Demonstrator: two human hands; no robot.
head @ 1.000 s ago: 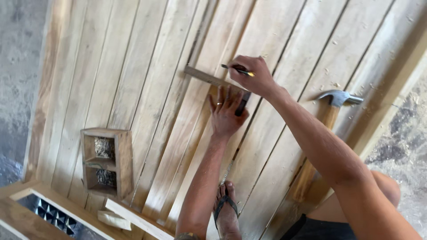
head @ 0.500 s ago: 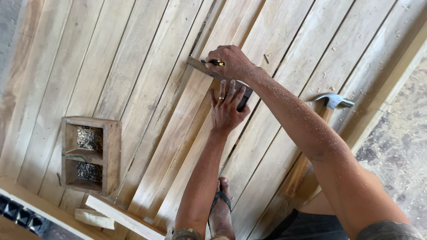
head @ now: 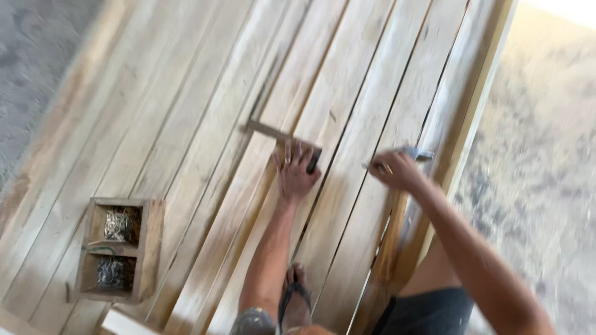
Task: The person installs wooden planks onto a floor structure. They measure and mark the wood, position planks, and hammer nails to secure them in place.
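My left hand lies flat with fingers spread on the dark stock of a try square, pinning it to the pale wooden planks. The square's metal blade runs up and left across a plank. My right hand hovers to the right, fingers closed around a thin pencil whose tip pokes out to the left. It is right beside the steel head of a hammer resting on the planks near their right edge. The picture is blurred.
A small two-compartment wooden box holding nails sits on the planks at lower left. My sandalled foot stands on a plank below the left hand. Rough concrete ground lies to the right of the boards. A wood offcut lies at the bottom edge.
My right hand has left the try square and swung right with the pencil to the hammer head. The left hand stays on the square. The view has shifted.
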